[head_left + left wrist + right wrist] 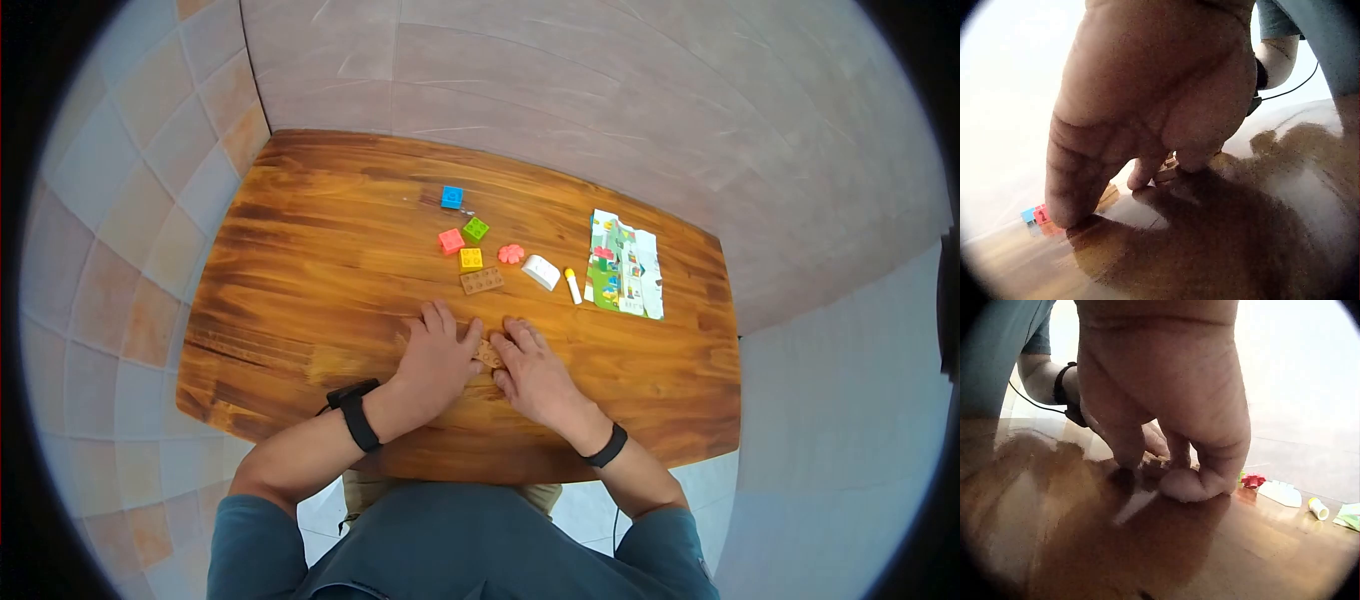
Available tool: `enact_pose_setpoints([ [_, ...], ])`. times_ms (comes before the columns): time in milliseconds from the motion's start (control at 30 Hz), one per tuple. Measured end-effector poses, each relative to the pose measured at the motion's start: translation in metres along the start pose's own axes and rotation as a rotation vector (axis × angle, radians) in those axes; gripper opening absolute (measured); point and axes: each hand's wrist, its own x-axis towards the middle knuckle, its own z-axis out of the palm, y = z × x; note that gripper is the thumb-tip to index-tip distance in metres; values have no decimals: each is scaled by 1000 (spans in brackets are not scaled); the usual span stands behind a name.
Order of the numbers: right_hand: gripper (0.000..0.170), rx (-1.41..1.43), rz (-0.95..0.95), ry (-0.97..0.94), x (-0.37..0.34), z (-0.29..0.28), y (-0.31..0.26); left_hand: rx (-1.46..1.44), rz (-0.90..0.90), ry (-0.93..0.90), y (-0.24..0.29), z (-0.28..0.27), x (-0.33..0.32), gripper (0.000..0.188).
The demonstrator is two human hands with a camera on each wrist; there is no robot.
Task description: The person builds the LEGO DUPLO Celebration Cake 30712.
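One wooden table [330,270] carries everything we see, its broad top running under both forearms. Near its front edge, our left hand [438,360] and right hand [535,375] face each other, fingers bent down to the wood. Between them, on the tabletop, we hold a tan brick [487,353], a narrow pinch of thumb and fingers at either side. Fingers cover both its ends; the exposed part reaches from hand to hand, but we cannot tell exactly where its long axis points.

Well to the right, a creased printed sheet [625,268] stretches away from us. Straight beyond our fingertips, nearest in the way, lies a brown brick [482,281], its long axis left to right with the right end slightly farther off. A white curved block [541,272] sits to its right, tilted, then a slim white tube [574,288] with a yellow tip pointing away. Smaller still, a yellow brick [471,260], red brick [451,241], green brick [476,229], blue brick [452,197] and coral flower piece [511,254] cluster past the brown one.
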Motion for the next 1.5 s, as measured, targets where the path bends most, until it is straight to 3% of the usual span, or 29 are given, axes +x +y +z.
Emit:
enact_pose_setpoints([
  [133, 54, 16, -26, 18, 2, 0, 6, 4, 2, 2, 3, -8, 2, 77],
  [200, 53, 27, -33, 52, 2, 1, 10, 8, 43, -94, -4, -18, 9, 91],
  [400, 49, 99, -5, 110, 5, -5, 19, -16, -25, -129, -23, -14, 42, 112],
  [767, 47, 125, 27, 141, 23, -7, 28, -18, -76, -222, -35, -14, 50, 111],
  [967, 47, 227, -100, 160, 28, -24, 35, -60, -70, -174, -35, -6, 44, 107],
  [1167, 30, 207, -96, 250, 75, -62, 42, -82, -63, -164, -35, -7, 43, 105],
  [1367, 29, 198, -112, 138, 143, -60, 40, -73, -73, -192, -34, -13, 41, 104],
  [1500, 31, 134, -131, 180, 168, -46, 32, -72, -73, -223, -34, -17, 41, 103],
])
